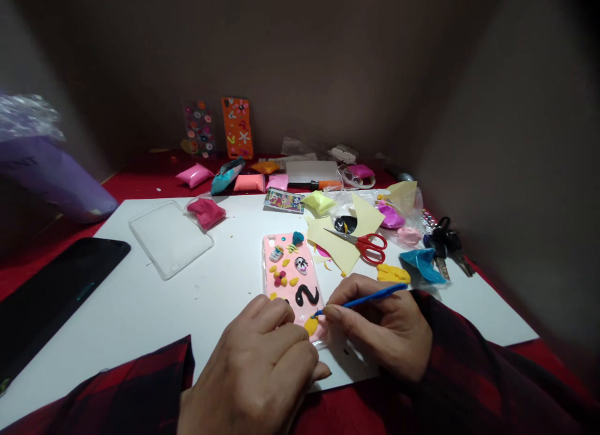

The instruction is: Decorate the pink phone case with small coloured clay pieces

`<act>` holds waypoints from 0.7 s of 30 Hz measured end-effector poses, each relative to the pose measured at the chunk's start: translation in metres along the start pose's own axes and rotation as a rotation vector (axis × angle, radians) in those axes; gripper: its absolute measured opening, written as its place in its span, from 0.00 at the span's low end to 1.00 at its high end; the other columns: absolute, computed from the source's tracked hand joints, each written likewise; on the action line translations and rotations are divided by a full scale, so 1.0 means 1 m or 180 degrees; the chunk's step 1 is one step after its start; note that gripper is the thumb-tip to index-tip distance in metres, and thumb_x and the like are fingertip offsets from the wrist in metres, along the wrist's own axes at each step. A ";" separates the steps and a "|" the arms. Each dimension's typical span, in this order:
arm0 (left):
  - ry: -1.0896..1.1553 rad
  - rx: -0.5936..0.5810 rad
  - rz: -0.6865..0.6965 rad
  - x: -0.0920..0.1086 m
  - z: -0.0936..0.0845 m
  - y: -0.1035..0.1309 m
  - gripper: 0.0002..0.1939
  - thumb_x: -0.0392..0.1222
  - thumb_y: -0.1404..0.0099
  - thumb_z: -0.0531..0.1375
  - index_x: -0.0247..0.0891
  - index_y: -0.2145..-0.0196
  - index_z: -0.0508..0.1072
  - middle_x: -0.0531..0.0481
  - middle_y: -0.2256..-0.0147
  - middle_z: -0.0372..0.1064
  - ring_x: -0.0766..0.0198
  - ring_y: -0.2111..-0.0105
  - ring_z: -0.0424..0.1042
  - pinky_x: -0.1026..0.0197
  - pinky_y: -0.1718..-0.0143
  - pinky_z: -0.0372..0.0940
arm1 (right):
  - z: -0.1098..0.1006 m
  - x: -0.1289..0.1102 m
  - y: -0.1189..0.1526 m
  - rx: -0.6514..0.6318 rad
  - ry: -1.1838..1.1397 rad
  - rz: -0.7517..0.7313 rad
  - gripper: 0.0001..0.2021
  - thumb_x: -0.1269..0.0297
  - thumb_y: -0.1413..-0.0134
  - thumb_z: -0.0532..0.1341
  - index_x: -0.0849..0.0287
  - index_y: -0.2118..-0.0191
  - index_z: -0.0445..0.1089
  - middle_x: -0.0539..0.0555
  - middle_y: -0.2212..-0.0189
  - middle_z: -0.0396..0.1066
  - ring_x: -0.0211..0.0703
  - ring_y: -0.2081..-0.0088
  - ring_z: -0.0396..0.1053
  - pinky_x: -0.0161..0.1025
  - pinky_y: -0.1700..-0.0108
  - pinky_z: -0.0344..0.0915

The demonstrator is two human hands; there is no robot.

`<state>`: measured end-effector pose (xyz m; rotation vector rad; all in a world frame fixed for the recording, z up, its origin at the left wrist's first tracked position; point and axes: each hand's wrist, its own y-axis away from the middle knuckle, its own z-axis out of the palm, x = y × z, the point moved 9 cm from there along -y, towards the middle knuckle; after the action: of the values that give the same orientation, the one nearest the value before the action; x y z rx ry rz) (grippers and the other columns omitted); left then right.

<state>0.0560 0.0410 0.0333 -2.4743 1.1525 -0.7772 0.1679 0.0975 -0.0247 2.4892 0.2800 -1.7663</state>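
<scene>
A pink phone case [278, 260] lies on the white board, decorated with small clay shapes, among them a black curved piece [307, 295] and a yellow piece [310, 326] near its lower end. My right hand [382, 329] pinches a slim blue modelling tool [375, 296], its tip at the top of the yellow piece. Curled over the lower left of the case is my left hand [262, 360], steadying that edge and hiding part of it. Right of the case lie red-handled scissors [372, 247] on pale yellow paper [344, 257] and a lump of yellow clay [392, 274].
A clear case [169, 241] and a black phone [60, 291] lie to the left, with a purple wrapped bundle [51, 172] behind. Clay packets, including a pink one [194, 175], line the back. An orange decorated case [237, 129] leans on the wall. Keys [443, 241] lie right.
</scene>
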 end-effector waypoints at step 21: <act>0.0001 -0.0023 0.0036 -0.006 0.007 0.004 0.15 0.34 0.35 0.55 0.35 0.80 0.65 0.50 0.79 0.64 0.63 0.75 0.58 0.57 0.73 0.54 | 0.006 -0.003 0.000 -0.0324 0.0185 -0.0106 0.11 0.59 0.45 0.60 0.59 0.72 0.71 0.53 0.80 0.73 0.38 0.79 0.68 0.33 0.79 0.62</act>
<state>0.0551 0.0433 0.0237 -2.4715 1.1706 -0.7716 0.1613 0.0966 -0.0234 2.4814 0.4069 -1.6491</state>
